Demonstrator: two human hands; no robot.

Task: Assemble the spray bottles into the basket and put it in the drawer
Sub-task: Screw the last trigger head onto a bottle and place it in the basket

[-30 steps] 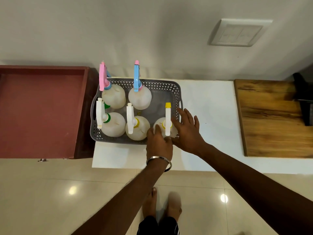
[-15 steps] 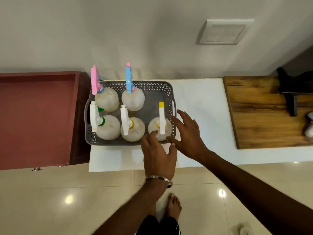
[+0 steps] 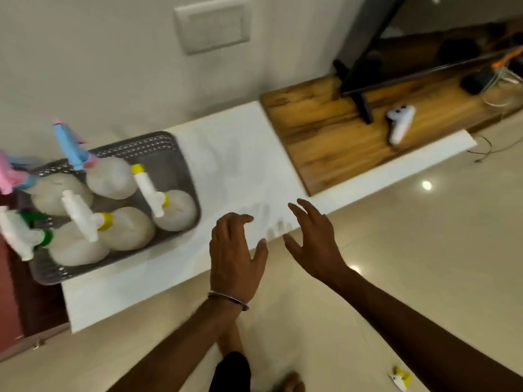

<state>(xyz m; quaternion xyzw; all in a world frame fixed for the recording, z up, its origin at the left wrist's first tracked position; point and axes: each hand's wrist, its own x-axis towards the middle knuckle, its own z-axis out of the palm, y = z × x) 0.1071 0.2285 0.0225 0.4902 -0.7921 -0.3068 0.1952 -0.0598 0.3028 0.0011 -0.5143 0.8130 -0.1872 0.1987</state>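
A grey perforated basket (image 3: 169, 154) sits on the white counter (image 3: 240, 171) at the left, partly blurred. It holds several translucent spray bottles: one with a yellow-tipped white trigger (image 3: 172, 207), one with a yellow collar (image 3: 124, 227), one with a green collar (image 3: 76, 250), one with a blue trigger (image 3: 110, 178) and one with a pink trigger (image 3: 56, 190). My left hand (image 3: 235, 256) hovers open over the counter's front edge, right of the basket. My right hand (image 3: 314, 241) is beside it, fingers spread, holding nothing. Neither hand touches the basket.
The open red-brown drawer (image 3: 11, 306) shows at the far left edge. A wooden board (image 3: 339, 137) lies to the right with a white controller (image 3: 400, 124) and a dark stand (image 3: 365, 80). A small yellow-and-white piece (image 3: 400, 380) lies on the tiled floor.
Both hands have pulled back from the basket and the yellow-tipped bottle, toward the right. The view has swung right and tilted, so the basket now sits at the left.
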